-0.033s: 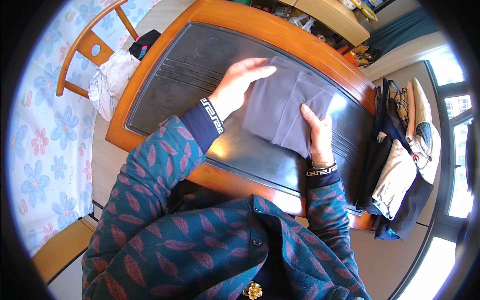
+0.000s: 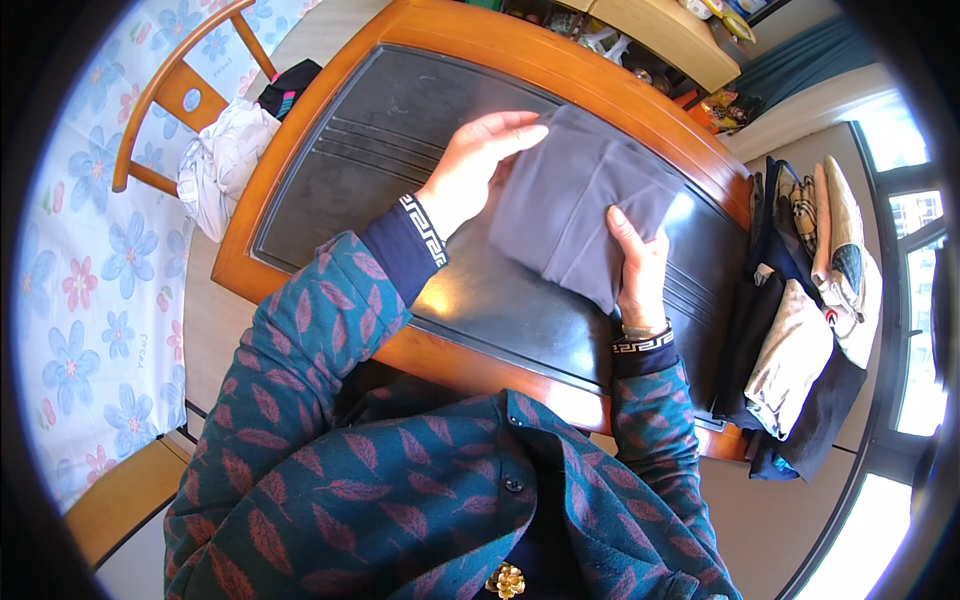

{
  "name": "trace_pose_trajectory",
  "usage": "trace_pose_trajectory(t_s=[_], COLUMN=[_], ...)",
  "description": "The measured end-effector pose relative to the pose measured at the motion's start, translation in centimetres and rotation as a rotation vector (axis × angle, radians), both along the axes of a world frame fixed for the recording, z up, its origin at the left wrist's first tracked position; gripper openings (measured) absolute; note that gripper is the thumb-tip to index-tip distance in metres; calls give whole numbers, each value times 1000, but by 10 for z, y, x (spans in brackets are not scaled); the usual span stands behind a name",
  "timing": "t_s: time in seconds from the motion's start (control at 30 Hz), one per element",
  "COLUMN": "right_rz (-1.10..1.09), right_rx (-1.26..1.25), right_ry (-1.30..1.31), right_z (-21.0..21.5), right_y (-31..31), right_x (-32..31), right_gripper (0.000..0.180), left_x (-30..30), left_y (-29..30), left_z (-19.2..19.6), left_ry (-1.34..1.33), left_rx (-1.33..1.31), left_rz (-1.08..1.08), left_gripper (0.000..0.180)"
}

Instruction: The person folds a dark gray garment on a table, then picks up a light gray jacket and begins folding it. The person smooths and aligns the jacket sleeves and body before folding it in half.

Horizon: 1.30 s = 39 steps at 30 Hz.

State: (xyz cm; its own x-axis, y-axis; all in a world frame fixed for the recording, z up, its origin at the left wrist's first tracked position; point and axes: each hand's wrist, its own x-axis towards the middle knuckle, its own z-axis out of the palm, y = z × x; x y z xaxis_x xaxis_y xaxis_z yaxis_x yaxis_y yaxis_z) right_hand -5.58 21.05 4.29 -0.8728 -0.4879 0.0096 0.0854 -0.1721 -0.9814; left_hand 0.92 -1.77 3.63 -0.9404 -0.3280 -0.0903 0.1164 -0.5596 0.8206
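A folded dark grey garment (image 2: 580, 205) is held up over the black-topped table, creased into a compact bundle; its exact kind cannot be made out. My left hand (image 2: 475, 165) pinches its upper left edge, the thumb lying on the near face and the other fingers partly behind it. At the lower right side my right hand (image 2: 640, 262) grips it with the thumb pressed on top, its fingers hidden underneath. Both hands are closed on the cloth.
The table (image 2: 380, 120) has an orange-brown wooden rim and a dark top. Several folded clothes (image 2: 790, 340) are piled at its right end, by the window. On the left, a wooden chair (image 2: 190, 95) carries a white cloth (image 2: 225, 165). Shelves (image 2: 670, 40) stand beyond the far edge.
The garment has tilted slightly and shifted a little to the right between my hands. My grip on it stays much the same.
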Motion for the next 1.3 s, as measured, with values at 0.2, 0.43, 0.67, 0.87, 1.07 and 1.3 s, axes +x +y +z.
trace_pose_trajectory(t_s=[0.2,0.43,0.67,0.87,1.07,1.3], right_rz=[-156,553,218,38,5,-177], right_rx=[162,465,389,864,857,670], right_ry=[958,1285,1009,1308,1162,1035], right_z=[5,12,3,-16,-25,-1], right_y=[0,-12,-15,-17,-15,-11], right_x=[2,10,18,4,-3,-6], right_gripper=[41,38,23,47,50,14], left_x=[-2,-6,2,2,1,-2], left_y=[-12,-10,22,18,19,16], left_z=[-10,-15,-25,-29,-32,-29], left_ry=[92,141,18,74,53,109], left_rx=[-21,-471,-1787,-1743,-1747,-1551], left_rz=[147,150,-31,-15,21,69], left_gripper=[33,31,56,58,60,50])
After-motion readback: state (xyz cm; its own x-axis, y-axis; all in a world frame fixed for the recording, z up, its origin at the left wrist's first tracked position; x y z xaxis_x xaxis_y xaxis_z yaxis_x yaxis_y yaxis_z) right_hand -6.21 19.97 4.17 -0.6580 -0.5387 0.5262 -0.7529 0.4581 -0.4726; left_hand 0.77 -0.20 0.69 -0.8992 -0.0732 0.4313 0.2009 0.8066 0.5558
